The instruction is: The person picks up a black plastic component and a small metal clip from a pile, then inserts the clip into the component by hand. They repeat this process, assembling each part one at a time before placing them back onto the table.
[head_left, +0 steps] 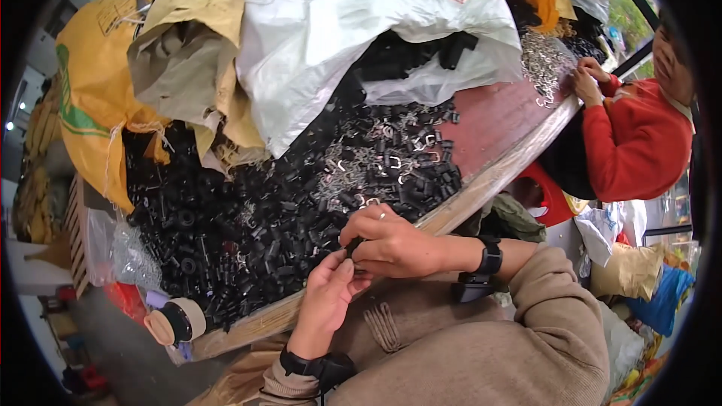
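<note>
My left hand (pixel 329 297) and my right hand (pixel 397 244) meet at the table's front edge, fingertips pressed together. Between them shows a bit of a small black part (pixel 351 248); the fingers hide most of it, so its exact kind is unclear. Both hands are closed in a pinch around it. Just beyond them spreads a heap of small black plastic parts (pixel 278 233). Shiny metal hooks and small metal pieces (pixel 342 169) lie mixed in on the heap's right side.
A white woven sack (pixel 301 37) spills black parts onto the table. Yellow sacks (pixel 98 90) stand at the left. The wooden table edge (pixel 481 192) runs diagonally before me. A tape roll (pixel 177 321) sits at its near-left corner. Another person in red (pixel 635 139) works at the right.
</note>
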Available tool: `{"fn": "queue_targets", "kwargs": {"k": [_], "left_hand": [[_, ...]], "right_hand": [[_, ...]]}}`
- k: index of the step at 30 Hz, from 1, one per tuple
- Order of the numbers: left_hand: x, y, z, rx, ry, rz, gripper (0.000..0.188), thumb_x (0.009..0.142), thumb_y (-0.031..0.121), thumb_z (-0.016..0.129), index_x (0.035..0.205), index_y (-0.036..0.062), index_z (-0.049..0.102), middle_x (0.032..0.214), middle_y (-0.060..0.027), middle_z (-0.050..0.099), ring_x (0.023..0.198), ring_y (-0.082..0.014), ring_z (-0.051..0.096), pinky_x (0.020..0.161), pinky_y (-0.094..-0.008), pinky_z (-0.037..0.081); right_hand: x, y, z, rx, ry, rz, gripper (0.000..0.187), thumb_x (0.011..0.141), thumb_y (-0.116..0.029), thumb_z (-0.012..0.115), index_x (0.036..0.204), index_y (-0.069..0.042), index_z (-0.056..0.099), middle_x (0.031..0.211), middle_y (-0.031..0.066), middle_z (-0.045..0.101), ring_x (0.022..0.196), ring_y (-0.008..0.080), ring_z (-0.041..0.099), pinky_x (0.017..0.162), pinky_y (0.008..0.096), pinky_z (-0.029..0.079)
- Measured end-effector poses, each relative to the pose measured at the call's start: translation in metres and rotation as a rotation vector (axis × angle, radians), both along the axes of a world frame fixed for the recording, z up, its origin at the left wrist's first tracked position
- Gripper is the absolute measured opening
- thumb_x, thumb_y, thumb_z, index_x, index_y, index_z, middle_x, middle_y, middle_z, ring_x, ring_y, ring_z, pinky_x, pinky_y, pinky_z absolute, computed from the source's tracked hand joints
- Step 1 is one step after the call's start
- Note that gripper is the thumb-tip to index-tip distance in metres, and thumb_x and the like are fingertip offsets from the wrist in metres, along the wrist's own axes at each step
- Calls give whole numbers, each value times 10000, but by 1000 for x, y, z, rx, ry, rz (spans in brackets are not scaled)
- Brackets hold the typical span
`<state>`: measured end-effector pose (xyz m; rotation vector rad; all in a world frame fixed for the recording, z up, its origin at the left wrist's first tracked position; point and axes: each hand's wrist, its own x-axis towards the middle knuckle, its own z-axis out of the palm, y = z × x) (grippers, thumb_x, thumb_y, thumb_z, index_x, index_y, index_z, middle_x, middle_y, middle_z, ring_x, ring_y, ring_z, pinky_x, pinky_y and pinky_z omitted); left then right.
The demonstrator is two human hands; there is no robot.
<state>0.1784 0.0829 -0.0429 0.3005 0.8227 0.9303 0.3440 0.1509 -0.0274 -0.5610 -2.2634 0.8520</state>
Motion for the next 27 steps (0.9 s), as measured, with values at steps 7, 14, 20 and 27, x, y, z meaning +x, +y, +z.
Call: {"fn": "queue_targets", "kwargs": {"k": [7,14,20,27], "left_hand": [[-15,14,-4,-24,-38,7,228,850,117,470,1039,-9,466,944,-128,560,789,-172,563,705,-273,471],[-31,11,-4,-15,-39,26,210,846,112,473,1016,-11,484,991,-166,554,803,-184,568,711,-274,476],[-33,-6,2,6,-46,55,206,846,109,472,1018,-2,489,983,-168,559,805,-191,573,711,-275,478],[-33,-24,7,30,-51,75,208,846,111,473,1021,0,489,981,-163,560,812,-187,571,708,-274,478]], "right_hand": [[-4,26,-6,-17,77,14,140,636,-73,638,749,-49,559,907,81,508,835,247,494,745,356,358],[22,92,-20,291,-334,-445,148,647,-96,622,756,-43,538,815,95,504,757,271,508,648,359,404],[35,105,-30,363,-513,-574,136,675,-113,599,774,-42,539,737,95,487,701,276,509,593,377,403],[38,80,-26,104,-173,-498,102,702,-80,588,770,-33,528,623,80,496,565,217,526,512,309,421]]}}
